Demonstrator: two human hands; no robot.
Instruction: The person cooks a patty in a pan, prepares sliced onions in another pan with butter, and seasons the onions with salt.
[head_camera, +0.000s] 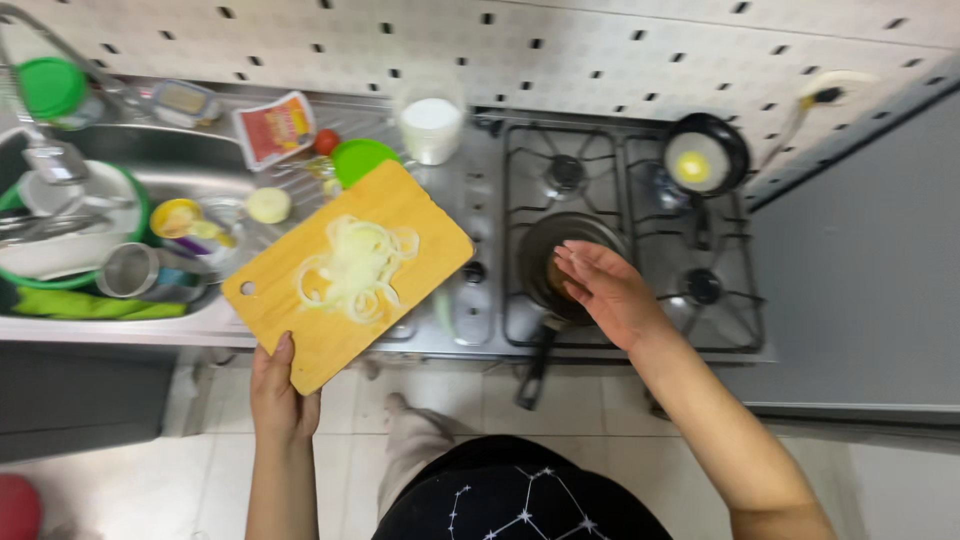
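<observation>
Wooden cutting board (300, 310), tilted, carries pale onion rings (357, 266) at its middle.

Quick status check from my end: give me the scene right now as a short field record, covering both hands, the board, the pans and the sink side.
left hand: grips the near corner of the wooden cutting board, holding it over the counter edge
on board: sliced onion rings
right hand: open, palm down, above the dark frying pan on the front left burner
small pan: back burner, holds a fried egg
stove: gas, no flame visible
sink: dishes, a metal cup, a green bowl by its edge
behind board: white-filled jar
</observation>
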